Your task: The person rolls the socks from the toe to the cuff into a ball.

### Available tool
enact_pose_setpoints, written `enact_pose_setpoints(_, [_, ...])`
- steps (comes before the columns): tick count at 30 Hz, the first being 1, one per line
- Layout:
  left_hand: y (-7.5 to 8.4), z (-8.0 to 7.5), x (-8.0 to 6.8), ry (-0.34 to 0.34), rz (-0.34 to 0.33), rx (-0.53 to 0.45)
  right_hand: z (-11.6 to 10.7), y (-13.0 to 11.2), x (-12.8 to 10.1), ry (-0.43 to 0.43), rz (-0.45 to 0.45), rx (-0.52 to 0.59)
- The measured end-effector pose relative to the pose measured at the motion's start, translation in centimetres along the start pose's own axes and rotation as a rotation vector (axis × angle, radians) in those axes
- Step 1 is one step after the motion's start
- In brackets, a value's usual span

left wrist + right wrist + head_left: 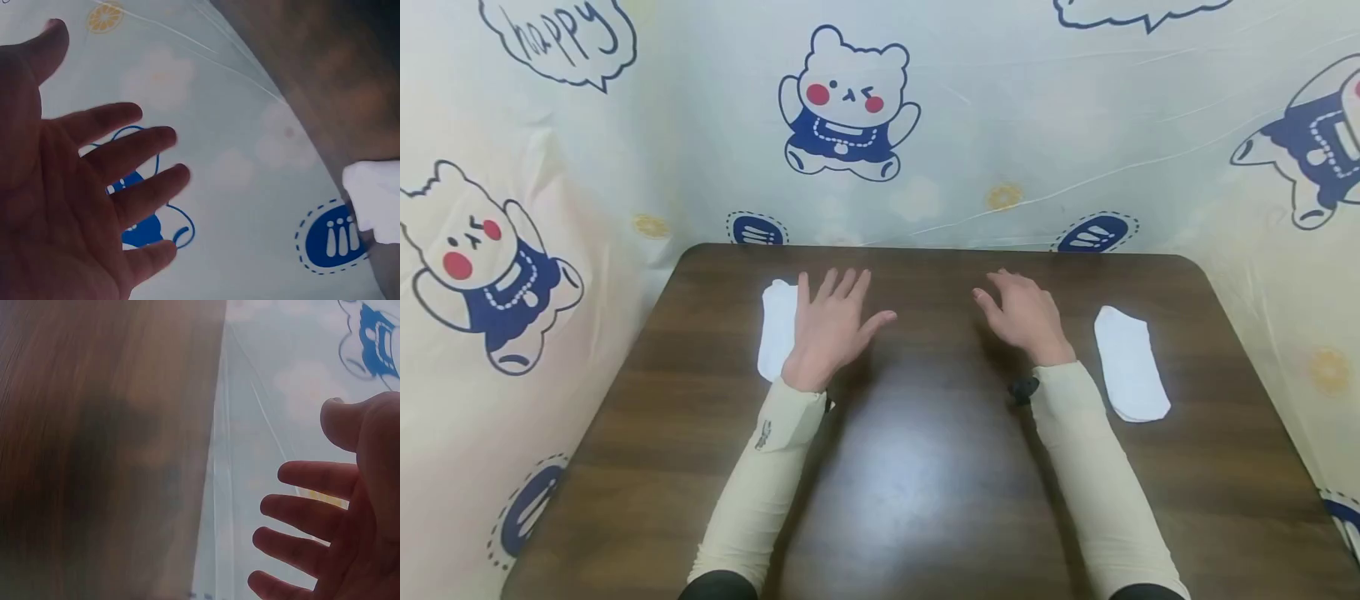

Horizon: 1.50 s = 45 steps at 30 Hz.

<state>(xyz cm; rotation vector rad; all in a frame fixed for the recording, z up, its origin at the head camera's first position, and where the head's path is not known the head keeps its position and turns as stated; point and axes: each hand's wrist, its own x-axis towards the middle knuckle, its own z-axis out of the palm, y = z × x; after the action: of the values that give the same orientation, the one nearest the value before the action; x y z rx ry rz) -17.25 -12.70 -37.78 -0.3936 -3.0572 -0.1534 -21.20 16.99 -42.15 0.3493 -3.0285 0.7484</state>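
Observation:
Two white socks lie flat on the dark wooden table (917, 467). One sock (777, 327) is at the back left, partly hidden by my left hand (835, 321), which hovers beside and over it with fingers spread, holding nothing. In the left wrist view the spread left hand (81, 187) and a corner of that sock (378, 197) show. The other sock (1129, 363) lies at the right. My right hand (1022, 312) hovers to its left, fingers relaxed and empty. The right wrist view shows the right hand (325, 525) open above the table (94, 456).
A cream curtain with blue cartoon bears (848, 104) hangs right behind the table and along both sides. The table's rounded back corners meet it. Both forearms wear cream sleeves (1097, 475).

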Motion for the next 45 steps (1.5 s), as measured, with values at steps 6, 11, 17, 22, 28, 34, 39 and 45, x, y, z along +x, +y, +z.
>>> enact_pose_setpoints(6, [-1.1, -0.2, -0.8, 0.035, -0.117, -0.156, 1.7, -2.4, 1.9, 0.005, -0.033, 0.111])
enact_pose_setpoints(11, [-3.1, -0.2, -2.0, 0.061, -0.233, -0.31, 3.6, -4.9, 3.7, -0.009, -0.028, 0.234])
enact_pose_setpoints(17, [-6.1, -0.1, -3.8, 0.028, -0.404, -0.389, 6.0, -7.6, 5.4, -0.042, -0.022, 0.283])
enact_pose_setpoints(22, [-8.6, -0.2, -5.0, 0.003, -0.492, -0.391, 7.6, -9.8, 6.9, -0.058, -0.023, 0.322])
enact_pose_setpoints(28, [-11.1, 0.0, -7.1, -0.073, -0.604, -0.4, 9.9, -12.7, 8.5, -0.113, -0.014, 0.338])
enact_pose_setpoints(34, [-12.6, 0.5, -8.1, -0.179, -0.64, -0.41, 12.0, -16.1, 10.3, -0.118, -0.021, 0.376])
enact_pose_setpoints(39, [-13.0, 1.5, -8.3, -0.202, -0.654, -0.464, 13.7, -18.0, 11.4, -0.12, 0.038, 0.373])
enact_pose_setpoints(45, [-13.6, 2.4, -8.9, -0.19, -0.672, -0.575, 15.2, -20.0, 12.5, -0.15, 0.08, 0.306])
